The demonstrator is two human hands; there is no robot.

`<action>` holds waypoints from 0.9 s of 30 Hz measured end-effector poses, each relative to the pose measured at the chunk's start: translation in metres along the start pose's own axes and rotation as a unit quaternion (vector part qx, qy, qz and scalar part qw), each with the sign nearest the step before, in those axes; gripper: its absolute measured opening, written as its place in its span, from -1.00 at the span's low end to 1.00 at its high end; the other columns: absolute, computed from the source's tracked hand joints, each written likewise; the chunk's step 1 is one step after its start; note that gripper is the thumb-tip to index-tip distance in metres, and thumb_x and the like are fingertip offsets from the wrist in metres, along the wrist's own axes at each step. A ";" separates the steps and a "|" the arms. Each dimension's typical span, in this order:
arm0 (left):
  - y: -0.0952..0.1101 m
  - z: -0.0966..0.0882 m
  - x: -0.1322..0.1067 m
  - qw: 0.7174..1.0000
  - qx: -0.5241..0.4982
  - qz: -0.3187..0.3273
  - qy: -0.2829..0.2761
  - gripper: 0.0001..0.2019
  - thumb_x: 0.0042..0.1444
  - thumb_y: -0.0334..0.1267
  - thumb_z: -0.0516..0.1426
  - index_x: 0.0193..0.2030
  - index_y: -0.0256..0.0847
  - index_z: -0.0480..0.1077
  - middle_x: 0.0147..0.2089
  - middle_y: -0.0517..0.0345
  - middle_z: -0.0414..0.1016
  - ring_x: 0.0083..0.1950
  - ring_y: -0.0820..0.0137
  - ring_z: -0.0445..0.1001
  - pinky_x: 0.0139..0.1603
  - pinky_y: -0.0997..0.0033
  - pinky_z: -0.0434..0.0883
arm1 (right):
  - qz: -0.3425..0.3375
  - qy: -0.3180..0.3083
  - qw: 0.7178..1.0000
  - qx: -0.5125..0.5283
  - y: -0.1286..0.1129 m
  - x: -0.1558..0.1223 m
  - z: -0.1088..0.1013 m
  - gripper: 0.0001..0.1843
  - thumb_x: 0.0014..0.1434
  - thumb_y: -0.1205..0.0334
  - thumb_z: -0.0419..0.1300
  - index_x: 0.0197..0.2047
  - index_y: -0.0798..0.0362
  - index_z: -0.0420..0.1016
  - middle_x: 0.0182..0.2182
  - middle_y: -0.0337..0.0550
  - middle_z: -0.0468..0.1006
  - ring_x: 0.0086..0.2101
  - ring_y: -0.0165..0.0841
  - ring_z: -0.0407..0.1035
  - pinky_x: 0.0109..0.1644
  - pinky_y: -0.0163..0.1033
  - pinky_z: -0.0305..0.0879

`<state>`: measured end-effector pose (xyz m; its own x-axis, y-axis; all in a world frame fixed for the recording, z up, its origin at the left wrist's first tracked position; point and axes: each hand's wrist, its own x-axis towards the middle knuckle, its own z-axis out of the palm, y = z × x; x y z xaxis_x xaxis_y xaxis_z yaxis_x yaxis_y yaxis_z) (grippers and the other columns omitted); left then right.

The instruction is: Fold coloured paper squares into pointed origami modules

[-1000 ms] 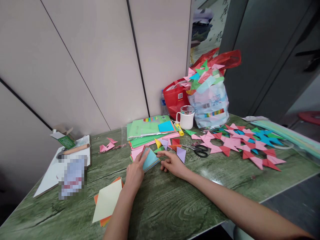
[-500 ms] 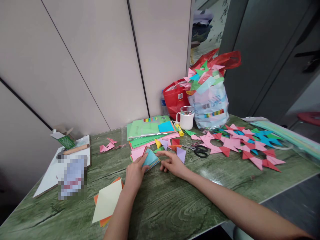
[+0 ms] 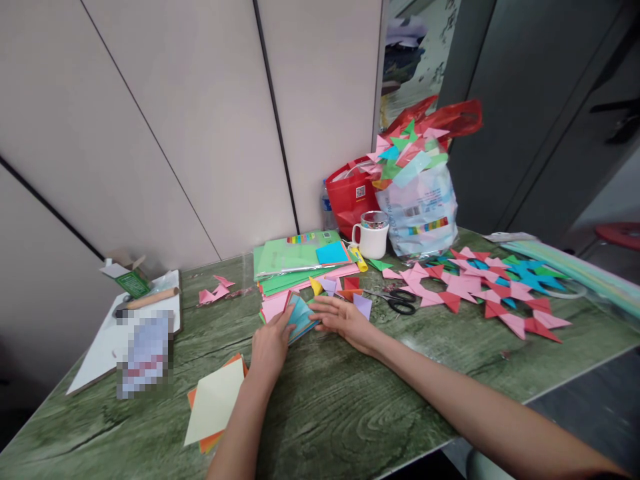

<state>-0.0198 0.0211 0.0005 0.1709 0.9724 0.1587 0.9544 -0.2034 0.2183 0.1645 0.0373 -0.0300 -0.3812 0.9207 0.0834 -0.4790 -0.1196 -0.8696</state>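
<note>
My left hand [image 3: 271,345] grips the left side of a small stack of coloured paper [image 3: 301,316] with a light blue sheet on top. My right hand [image 3: 345,322] lies against the stack's right edge, its fingers stretched out and roughly flat. Just behind the hands are several small folded paper pieces, among them a purple piece [image 3: 363,306] and a yellow piece [image 3: 316,287]. Black-handled scissors [image 3: 401,301] rest to the right of them. Nearer me on the left lies a pile of cream and orange paper sheets [image 3: 214,404].
Green paper packs [image 3: 285,259] lie at the wall, beside a white mug [image 3: 373,240] and a bag full of folded paper [image 3: 423,207]. Joined pink and red paper shapes [image 3: 463,288] spread rightward. A hammer [image 3: 150,303] lies on a white board [image 3: 95,360] at left.
My right hand has straightened its fingers and moved slightly left against the stack's edge. My left hand keeps its hold, almost unmoved.
</note>
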 end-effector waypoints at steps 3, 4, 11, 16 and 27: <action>0.002 -0.001 0.000 1.000 0.002 -0.001 -0.004 -0.59 0.16 -0.32 -0.02 0.17 -0.04 0.18 0.14 0.12 0.35 0.03 0.32 0.40 -0.02 0.42 0.29 | 0.002 0.006 1.000 0.006 0.002 0.001 0.000 -0.46 -0.20 0.29 0.37 -0.08 0.06 0.40 -0.14 -0.05 0.47 -0.13 -0.27 0.40 -0.03 -0.11 0.31; 0.002 -0.001 0.000 1.000 0.002 0.001 -0.004 -0.59 0.16 -0.32 -0.01 0.17 -0.04 0.18 0.14 0.11 0.34 0.03 0.31 0.40 -0.02 0.42 0.29 | 0.003 0.001 1.000 0.004 0.003 0.001 0.001 -0.45 -0.20 0.29 0.38 -0.07 0.05 0.40 -0.15 -0.06 0.47 -0.13 -0.28 0.40 0.00 -0.09 0.28; 0.002 0.001 -0.001 1.000 0.000 -0.012 0.015 -0.59 0.14 -0.21 0.02 0.16 -0.02 0.21 0.07 0.07 0.41 -0.05 0.29 0.46 -0.09 0.40 0.32 | 0.064 -0.067 0.995 0.023 0.009 0.001 0.003 -0.39 -0.20 0.32 0.38 -0.01 0.07 0.38 -0.06 -0.07 0.44 0.01 -0.27 0.29 0.12 -0.06 0.17; 0.001 0.002 -0.004 0.999 0.010 -0.006 0.040 -0.50 0.12 -0.49 -0.07 0.19 -0.01 0.16 0.18 0.15 0.28 -0.03 0.32 0.45 -0.08 0.38 0.35 | 0.072 -0.058 0.994 0.054 0.004 -0.004 0.010 -0.47 -0.19 0.30 0.37 -0.07 0.11 0.44 -0.12 -0.07 0.50 0.02 -0.28 0.28 0.17 -0.06 0.11; 0.001 0.005 -0.005 0.998 0.061 0.018 0.025 -0.59 0.08 -0.41 -0.02 0.05 0.00 0.34 0.10 0.17 0.38 0.02 0.27 0.42 -0.06 0.26 0.38 | -0.059 0.118 0.982 0.136 -0.009 0.011 -0.023 -0.76 -0.16 0.32 0.36 -0.37 0.01 0.44 -0.43 -0.32 0.55 -0.40 -0.46 0.46 -0.26 -0.34 0.43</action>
<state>-0.0181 0.0168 -0.0045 0.1964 0.9571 0.2132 0.9711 -0.2200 0.0929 0.1832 0.0570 -0.0326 -0.1313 0.9908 0.0334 -0.7144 -0.0712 -0.6961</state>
